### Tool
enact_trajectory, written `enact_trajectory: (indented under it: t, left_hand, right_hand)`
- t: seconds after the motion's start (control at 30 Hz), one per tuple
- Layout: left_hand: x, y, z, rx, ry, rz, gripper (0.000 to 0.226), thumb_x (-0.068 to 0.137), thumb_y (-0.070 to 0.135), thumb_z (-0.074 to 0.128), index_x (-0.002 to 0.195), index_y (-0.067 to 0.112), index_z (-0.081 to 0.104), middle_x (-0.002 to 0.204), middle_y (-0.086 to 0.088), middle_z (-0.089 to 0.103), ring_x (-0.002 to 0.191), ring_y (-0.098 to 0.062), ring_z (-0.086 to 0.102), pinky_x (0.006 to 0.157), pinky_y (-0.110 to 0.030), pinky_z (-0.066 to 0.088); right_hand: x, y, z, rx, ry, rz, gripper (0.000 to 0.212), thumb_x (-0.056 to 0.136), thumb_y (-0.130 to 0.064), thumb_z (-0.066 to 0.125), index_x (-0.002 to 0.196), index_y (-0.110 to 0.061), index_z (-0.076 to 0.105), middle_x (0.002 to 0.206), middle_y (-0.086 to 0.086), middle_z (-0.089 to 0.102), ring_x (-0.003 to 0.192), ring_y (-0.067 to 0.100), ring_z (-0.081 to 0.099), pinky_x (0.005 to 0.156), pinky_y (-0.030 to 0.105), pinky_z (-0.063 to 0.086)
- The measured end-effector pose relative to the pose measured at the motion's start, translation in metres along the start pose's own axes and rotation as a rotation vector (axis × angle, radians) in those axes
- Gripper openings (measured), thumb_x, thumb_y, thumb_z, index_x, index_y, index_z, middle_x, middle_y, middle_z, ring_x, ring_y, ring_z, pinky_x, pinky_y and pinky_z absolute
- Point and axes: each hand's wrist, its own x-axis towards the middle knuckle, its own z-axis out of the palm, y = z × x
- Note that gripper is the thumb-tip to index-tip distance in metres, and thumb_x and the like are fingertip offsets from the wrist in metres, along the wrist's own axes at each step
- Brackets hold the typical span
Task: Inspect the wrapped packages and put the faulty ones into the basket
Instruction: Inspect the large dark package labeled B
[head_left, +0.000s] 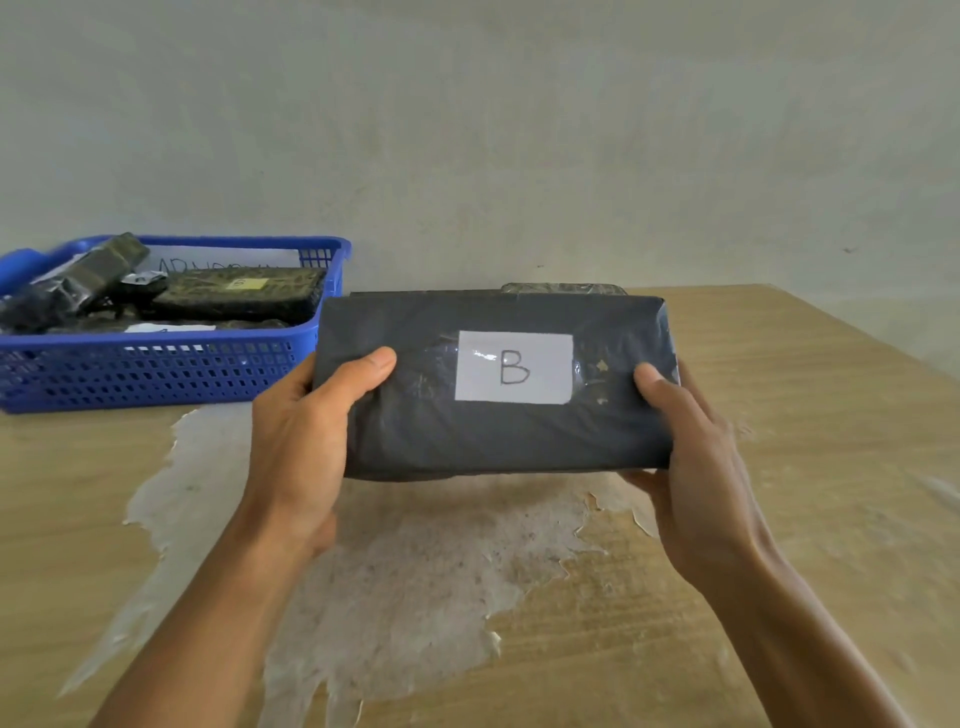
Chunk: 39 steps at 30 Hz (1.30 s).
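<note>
Package: a dark grey wrapped package (493, 384), oblong, held up above the worktop (779, 493) in front of the person, near the middle of the view.
Long axis: runs left to right across the view, close to level, the right end a touch higher.
Facing: its broad face is turned toward the camera and tipped slightly back, with the top edge farther away than the bottom edge.
Label: a white paper label (514, 367) under clear tape sits at the centre of that face, with a handwritten "B" reading upright.
Left hand: the left hand (306, 447) holds the package's left end, the thumb lying on the front face and the fingers hidden behind.
Right hand: the right hand (691, 457) holds the right end the same way, thumb on the front face, fingers behind and under the lower corner.
Grip: both hands are clamped on the package, one at each short end.
Second package: another dark wrapped package (563, 289) shows only as a strip behind the top edge of the held one; whether it touches it I cannot tell.
Basket: a blue plastic basket (156, 374) stands on the worktop at the far left, just beside the held package's left end.
Basket contents: several dark wrapped packages (239, 293) lie in it at mixed angles, one with a small yellow tag.
Worktop surface: wood-grain, with a wide pale patch (395, 571) where the top layer has peeled, directly below the held package.
</note>
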Motion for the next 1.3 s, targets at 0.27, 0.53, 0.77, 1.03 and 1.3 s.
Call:
enact_trajectory:
  t: [0.27,0.53,0.77,1.03,1.3]
  left_hand:
    - [-0.001,-0.005,-0.008,0.102,-0.269,-0.057,0.027,0.070,0.022,0.065,0.093,0.028,0.078,0.096,0.002,0.079,0.083,-0.011,0.073,0.067,-0.027,0.053]
    - [-0.002,-0.003,-0.004,0.035,-0.153,-0.055,0.023,0.088,0.005,0.059,0.090,0.019,0.077,0.085,-0.001,0.078,0.071,-0.011,0.072,0.049,-0.017,0.049]
    - [-0.004,-0.003,-0.002,0.019,-0.129,-0.038,0.021,0.090,0.005,0.058,0.089,0.018,0.074,0.078,0.004,0.076,0.065,-0.006,0.070,0.048,-0.014,0.047]
    - [-0.010,-0.015,-0.001,0.157,-0.095,0.053,0.017,0.086,0.018,0.074,0.102,0.022,0.073,0.091,0.007,0.078,0.086,-0.009,0.074,0.069,-0.023,0.054]
    - [-0.014,-0.016,0.003,0.242,-0.154,0.073,0.049,0.067,0.020,0.088,0.112,0.026,0.069,0.098,0.012,0.077,0.090,-0.004,0.073,0.070,-0.016,0.055]
  right_hand:
    - [0.005,0.004,-0.011,0.084,0.083,0.099,0.027,0.103,-0.027,0.046,0.107,-0.039,0.070,0.093,-0.018,0.076,0.080,0.000,0.071,0.067,0.034,0.055]
    - [0.003,0.009,-0.010,0.069,0.058,0.093,0.038,0.103,-0.022,0.039,0.103,-0.045,0.070,0.090,-0.018,0.075,0.084,0.003,0.069,0.073,0.039,0.056]
    - [0.002,0.010,-0.008,0.023,0.030,0.058,0.025,0.103,-0.027,0.045,0.108,-0.037,0.067,0.086,-0.018,0.074,0.081,0.001,0.068,0.076,0.039,0.057]
    - [-0.002,0.012,-0.005,0.023,0.061,0.017,0.025,0.090,-0.019,0.070,0.111,-0.033,0.067,0.088,-0.015,0.074,0.079,0.002,0.070,0.070,0.026,0.050]
    - [-0.005,0.013,-0.004,0.005,0.148,-0.032,0.057,0.068,-0.036,0.080,0.123,-0.031,0.065,0.102,-0.010,0.075,0.090,0.008,0.073,0.071,0.025,0.055]
